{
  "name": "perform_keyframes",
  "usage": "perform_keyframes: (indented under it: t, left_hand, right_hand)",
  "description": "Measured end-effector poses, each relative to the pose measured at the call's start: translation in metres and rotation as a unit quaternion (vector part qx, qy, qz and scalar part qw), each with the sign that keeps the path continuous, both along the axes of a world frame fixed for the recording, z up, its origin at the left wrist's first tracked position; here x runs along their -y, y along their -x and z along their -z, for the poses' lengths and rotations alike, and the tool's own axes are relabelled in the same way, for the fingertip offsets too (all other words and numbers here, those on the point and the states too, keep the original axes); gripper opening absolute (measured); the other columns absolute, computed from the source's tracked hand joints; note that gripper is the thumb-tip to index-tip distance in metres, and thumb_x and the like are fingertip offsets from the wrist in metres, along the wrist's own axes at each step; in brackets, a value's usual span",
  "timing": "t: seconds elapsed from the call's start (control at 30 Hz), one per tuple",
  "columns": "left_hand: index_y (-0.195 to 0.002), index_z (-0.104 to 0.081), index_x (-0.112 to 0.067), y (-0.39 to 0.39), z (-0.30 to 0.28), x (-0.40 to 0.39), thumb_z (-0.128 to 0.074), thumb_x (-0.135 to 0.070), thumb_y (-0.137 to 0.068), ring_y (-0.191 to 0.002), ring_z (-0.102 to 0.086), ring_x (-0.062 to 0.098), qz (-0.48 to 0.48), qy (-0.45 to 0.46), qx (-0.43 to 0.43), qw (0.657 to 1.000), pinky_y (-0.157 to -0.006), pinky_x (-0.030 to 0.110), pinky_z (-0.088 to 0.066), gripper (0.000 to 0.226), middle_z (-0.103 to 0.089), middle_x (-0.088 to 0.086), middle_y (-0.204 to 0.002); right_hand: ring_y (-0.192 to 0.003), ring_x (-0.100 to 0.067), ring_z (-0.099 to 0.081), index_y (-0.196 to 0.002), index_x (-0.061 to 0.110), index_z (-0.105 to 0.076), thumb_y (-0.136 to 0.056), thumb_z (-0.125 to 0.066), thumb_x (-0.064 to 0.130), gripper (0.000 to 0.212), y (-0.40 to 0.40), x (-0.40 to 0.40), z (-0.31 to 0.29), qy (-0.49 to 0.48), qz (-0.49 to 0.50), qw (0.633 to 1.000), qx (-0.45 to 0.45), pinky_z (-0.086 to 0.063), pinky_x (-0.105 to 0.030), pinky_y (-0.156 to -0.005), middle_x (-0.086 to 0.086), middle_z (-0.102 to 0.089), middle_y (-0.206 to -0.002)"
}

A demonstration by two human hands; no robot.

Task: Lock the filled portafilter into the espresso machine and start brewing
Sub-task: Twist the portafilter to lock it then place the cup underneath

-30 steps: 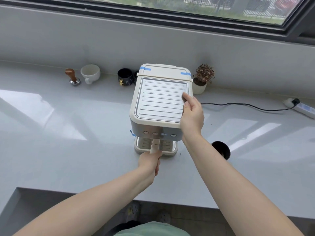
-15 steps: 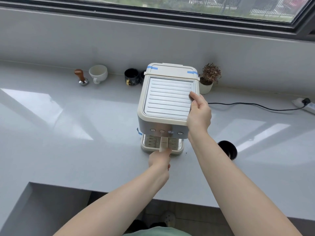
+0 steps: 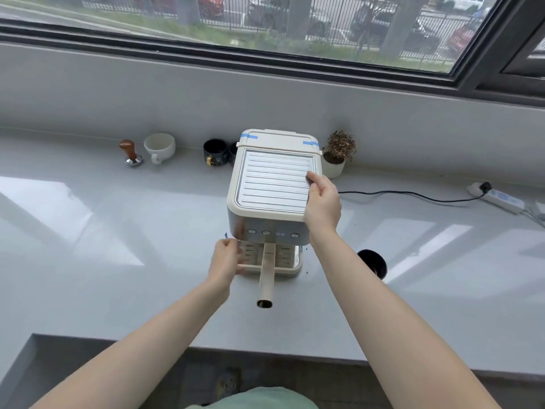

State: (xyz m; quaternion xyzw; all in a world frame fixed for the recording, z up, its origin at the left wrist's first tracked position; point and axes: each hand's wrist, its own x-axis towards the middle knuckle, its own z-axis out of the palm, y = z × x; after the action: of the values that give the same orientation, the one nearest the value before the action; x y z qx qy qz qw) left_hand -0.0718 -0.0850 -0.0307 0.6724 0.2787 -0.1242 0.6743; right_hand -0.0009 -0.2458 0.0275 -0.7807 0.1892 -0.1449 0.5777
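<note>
A cream and steel espresso machine (image 3: 272,184) stands on the grey counter. The portafilter's cream handle (image 3: 267,274) sticks straight out toward me from under the machine's front; its basket end is hidden beneath the button panel. My right hand (image 3: 323,202) grips the machine's top right edge, thumb on the ribbed steel top. My left hand (image 3: 225,261) is off the handle, just left of it, by the machine's lower left corner, its fingers loosely curled and holding nothing. A row of round buttons (image 3: 272,234) runs across the front panel.
Along the back wall stand a wooden-handled tamper (image 3: 131,153), a white cup (image 3: 159,146), a black mug (image 3: 215,152) and a small potted plant (image 3: 337,153). A black cup (image 3: 373,262) sits right of my right forearm. A black cord runs to a power strip (image 3: 497,197).
My left hand has let go of the portafilter handle and moved left to the machine's lower left corner. The handle now points straight out. The right hand stays on the machine's top.
</note>
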Motion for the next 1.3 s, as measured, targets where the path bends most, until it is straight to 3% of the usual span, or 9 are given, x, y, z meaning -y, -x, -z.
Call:
perform_keyframes:
  t: [0.1, 0.23, 0.33, 0.43, 0.57, 0.7, 0.9, 1.03, 1.3]
  left_hand:
    - [-0.118, -0.047, -0.018, -0.027, -0.026, -0.03, -0.032, -0.027, -0.095, -0.092, -0.054, 0.019, -0.043, -0.066, 0.124, 0.989, -0.083, 0.037, -0.046, 0.029, -0.054, 0.006, -0.117]
    - [-0.134, -0.046, -0.029, -0.045, -0.049, -0.024, -0.036, -0.04, -0.093, -0.124, -0.047, 0.012, 0.065, -0.128, 0.257, 0.956, -0.102, 0.035, -0.039, 0.044, -0.048, -0.006, -0.135]
    - [-0.139, -0.041, -0.029, -0.044, -0.045, -0.014, -0.04, -0.034, -0.09, -0.13, -0.039, 0.008, 0.093, -0.164, 0.305, 0.933, -0.105, 0.029, -0.031, 0.05, -0.043, -0.013, -0.132]
    - [-0.138, -0.043, -0.028, -0.045, -0.038, -0.015, -0.04, -0.032, -0.087, -0.13, -0.039, 0.009, 0.084, -0.177, 0.318, 0.928, -0.105, 0.03, -0.031, 0.051, -0.044, -0.013, -0.132]
    - [-0.133, -0.047, -0.03, -0.049, -0.035, -0.015, -0.04, -0.031, -0.086, -0.125, -0.042, 0.009, 0.076, -0.183, 0.323, 0.925, -0.101, 0.03, -0.034, 0.048, -0.047, -0.012, -0.129]
    - [-0.131, -0.049, -0.027, -0.051, -0.033, -0.014, -0.04, -0.029, -0.085, -0.12, -0.043, 0.005, 0.07, -0.189, 0.335, 0.921, -0.098, 0.028, -0.035, 0.047, -0.05, -0.008, -0.131]
    - [-0.13, -0.05, -0.029, -0.051, -0.03, -0.012, -0.039, -0.031, -0.084, -0.119, -0.045, 0.005, 0.057, -0.174, 0.34, 0.923, -0.099, 0.028, -0.036, 0.047, -0.049, -0.011, -0.128]
    - [-0.13, -0.049, -0.03, -0.051, -0.03, -0.011, -0.038, -0.033, -0.084, -0.124, -0.045, 0.008, 0.059, -0.172, 0.335, 0.925, -0.102, 0.032, -0.036, 0.048, -0.049, -0.012, -0.13]
    - [-0.133, -0.045, -0.033, -0.05, -0.033, -0.013, -0.037, -0.032, -0.086, -0.128, -0.043, 0.013, 0.075, -0.178, 0.316, 0.929, -0.107, 0.043, -0.038, 0.047, -0.047, -0.015, -0.131]
  right_hand:
    - [-0.13, -0.015, -0.048, -0.114, 0.029, -0.067, -0.098, -0.039, 0.019, 0.034, 0.0, 0.001, 0.001, 0.011, 0.002, 1.0, 0.002, -0.041, -0.035, -0.104, 0.006, -0.051, -0.143]
    - [-0.131, -0.015, -0.047, -0.106, 0.037, -0.066, -0.097, -0.037, 0.018, 0.036, 0.001, 0.004, 0.005, -0.004, -0.024, 1.0, 0.012, -0.041, -0.039, -0.107, 0.007, -0.051, -0.142]
    - [-0.129, -0.017, -0.049, -0.094, 0.052, -0.062, -0.093, -0.038, 0.028, 0.034, 0.006, 0.011, 0.008, -0.032, -0.085, 0.996, 0.007, -0.043, -0.045, -0.106, 0.009, -0.053, -0.137]
    - [-0.109, -0.01, -0.059, -0.113, 0.044, -0.058, -0.096, -0.043, 0.031, 0.026, 0.017, 0.033, 0.013, -0.071, -0.117, 0.991, 0.01, -0.048, -0.034, -0.096, 0.01, -0.061, -0.124]
    - [-0.111, -0.02, -0.057, -0.128, 0.018, -0.051, -0.095, -0.04, 0.02, 0.035, 0.046, 0.088, 0.064, 0.103, 0.024, 0.991, -0.088, -0.04, -0.033, -0.08, -0.001, -0.06, -0.13]
    - [-0.125, -0.036, -0.044, -0.126, 0.006, -0.05, -0.093, -0.046, 0.019, 0.036, 0.077, 0.139, 0.119, 0.195, 0.154, 0.94, -0.233, -0.041, -0.047, -0.094, -0.018, -0.049, -0.134]
    - [-0.097, -0.038, -0.057, -0.107, 0.012, -0.034, -0.092, -0.046, 0.026, 0.024, 0.087, 0.158, 0.144, 0.033, 0.154, 0.927, -0.341, -0.042, -0.04, -0.079, -0.02, -0.057, -0.119]
    - [-0.063, -0.027, -0.052, -0.108, 0.011, -0.026, -0.09, -0.051, 0.013, 0.032, 0.078, 0.161, 0.149, -0.169, 0.224, 0.905, -0.321, -0.04, -0.033, -0.055, -0.015, -0.055, -0.078]
    - [-0.053, -0.019, -0.029, -0.082, 0.018, -0.034, -0.08, -0.051, 0.02, 0.017, 0.08, 0.147, 0.148, -0.135, 0.106, 0.949, -0.264, -0.025, -0.024, -0.045, -0.005, -0.04, -0.072]
